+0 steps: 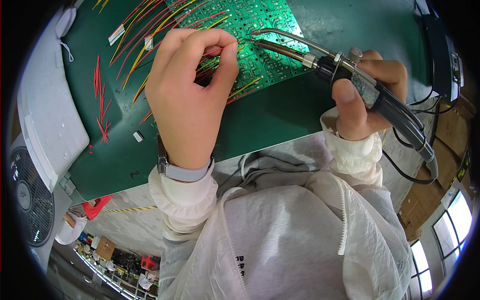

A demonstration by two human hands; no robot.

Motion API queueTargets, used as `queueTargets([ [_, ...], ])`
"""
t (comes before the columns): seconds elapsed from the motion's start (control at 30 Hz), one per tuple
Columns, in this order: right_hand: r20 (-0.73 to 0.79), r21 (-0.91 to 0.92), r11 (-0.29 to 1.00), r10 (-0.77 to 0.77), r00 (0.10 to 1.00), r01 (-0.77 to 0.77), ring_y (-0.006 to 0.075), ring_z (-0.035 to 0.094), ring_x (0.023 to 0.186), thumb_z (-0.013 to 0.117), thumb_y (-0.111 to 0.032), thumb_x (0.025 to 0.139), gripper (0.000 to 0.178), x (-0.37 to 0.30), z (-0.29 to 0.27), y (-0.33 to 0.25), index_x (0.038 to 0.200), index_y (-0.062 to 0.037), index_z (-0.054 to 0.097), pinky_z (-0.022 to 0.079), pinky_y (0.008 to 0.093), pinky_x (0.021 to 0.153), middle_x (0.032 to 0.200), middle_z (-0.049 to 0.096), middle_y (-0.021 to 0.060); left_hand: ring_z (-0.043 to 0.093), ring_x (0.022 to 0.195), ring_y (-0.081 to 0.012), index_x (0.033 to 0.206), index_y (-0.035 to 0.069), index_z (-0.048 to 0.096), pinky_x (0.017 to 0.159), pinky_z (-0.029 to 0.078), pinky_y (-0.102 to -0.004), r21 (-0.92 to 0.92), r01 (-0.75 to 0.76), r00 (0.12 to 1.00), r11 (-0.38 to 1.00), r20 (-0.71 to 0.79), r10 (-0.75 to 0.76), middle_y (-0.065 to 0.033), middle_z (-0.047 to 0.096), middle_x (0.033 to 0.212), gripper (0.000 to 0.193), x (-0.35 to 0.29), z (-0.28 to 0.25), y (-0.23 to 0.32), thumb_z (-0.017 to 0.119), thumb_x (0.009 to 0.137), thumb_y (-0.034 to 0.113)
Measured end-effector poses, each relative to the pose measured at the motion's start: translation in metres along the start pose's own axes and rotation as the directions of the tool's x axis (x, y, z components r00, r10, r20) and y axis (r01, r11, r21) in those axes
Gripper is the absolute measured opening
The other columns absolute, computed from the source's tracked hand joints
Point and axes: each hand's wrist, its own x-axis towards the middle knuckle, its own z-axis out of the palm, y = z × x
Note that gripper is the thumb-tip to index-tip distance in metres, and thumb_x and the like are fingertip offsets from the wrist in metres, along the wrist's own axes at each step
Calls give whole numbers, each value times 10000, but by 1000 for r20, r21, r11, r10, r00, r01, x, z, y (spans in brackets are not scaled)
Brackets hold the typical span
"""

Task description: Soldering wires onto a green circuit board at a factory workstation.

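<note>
My left hand, with a grey-banded watch at its wrist, is closed in a pinch over the green circuit board panel. Thumb and forefinger grip a thin red wire, its end by the board's solder pads. Wrapped in my right hand is a soldering iron with a curved metal feed tube clamped along it. The iron's tip points left, just beside my pinching fingertips. Several red and yellow wires fan out leftward from the board, partly behind my left hand.
Loose red wire pieces lie on the green mat at left, with a small white connector nearby. A black fan stands at far left. The iron's black cable loops down at right, near a dark box-shaped device.
</note>
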Motion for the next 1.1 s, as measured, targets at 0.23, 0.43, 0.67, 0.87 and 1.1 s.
queueTargets([
  [0.23, -69, -41, 986, 158, 985, -161, 105, 421, 543, 785, -252, 711, 399, -4, 4, -8, 828, -16, 486, 454, 317, 742, 628, 466, 22, 398, 627, -70, 840, 60, 650, 549, 291, -225, 10, -9, 1000, 1000, 9, 9, 25, 572, 772, 99, 1, -1, -1, 686, 764, 8],
  [0.43, -67, -43, 986, 156, 986, -159, 104, 418, 548, 776, -261, 715, 399, -3, 4, -6, 825, -12, 484, 454, 321, 765, 631, 463, 19, 412, 622, -68, 837, 63, 648, 543, 293, -225, 22, -5, 1000, 1000, 9, 5, 21, 578, 772, 109, 2, -1, 1, 689, 755, 4],
  [0.67, -14, -41, 984, 171, 985, -171, 103, 424, 580, 758, -232, 718, 372, 0, 2, -10, 828, 1, 490, 451, 307, 776, 649, 497, 42, 489, 653, -70, 827, 62, 642, 549, 314, -221, 57, -48, 999, 997, 5, 48, 8, 587, 775, 104, 3, 0, 1, 691, 755, 7],
  [0.87, 19, -64, 995, 75, 997, -74, 113, 449, 594, 752, -207, 716, 357, 7, -3, -1, 835, 10, 496, 466, 324, 800, 684, 530, 77, 534, 680, -89, 830, 44, 634, 571, 367, -226, 65, -57, 998, 996, 15, 56, -9, 590, 781, 98, 4, 0, 1, 689, 759, 2],
  [1.1, 19, -33, 999, -27, 999, 27, 132, 502, 621, 759, -178, 714, 352, 6, -9, 6, 848, 27, 505, 467, 306, 763, 713, 556, 104, 563, 701, -108, 836, 20, 627, 614, 422, -223, 65, -59, 998, 996, 23, 58, -32, 595, 793, 104, 4, 0, 2, 679, 757, -24],
])
